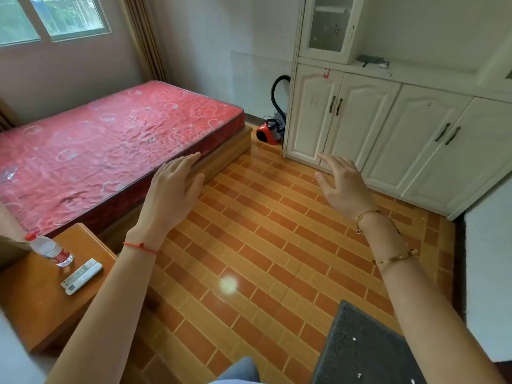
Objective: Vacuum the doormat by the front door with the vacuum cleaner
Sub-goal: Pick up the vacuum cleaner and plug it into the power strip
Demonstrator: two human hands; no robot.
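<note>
A dark grey doormat lies on the tiled floor at the bottom right, with a few white specks on it; my right forearm covers its right side. A small red vacuum cleaner with a black hose stands far off on the floor, in the corner between the bed and the white cabinet. My left hand is held out in the air with straight fingers and holds nothing. My right hand is also stretched forward, fingers spread and empty. Both hands are far from the vacuum and the mat.
A bed with a red mattress fills the left. A wooden bedside table at the lower left carries a water bottle and two remotes. White cabinets line the right wall. Orange tiled floor runs between them.
</note>
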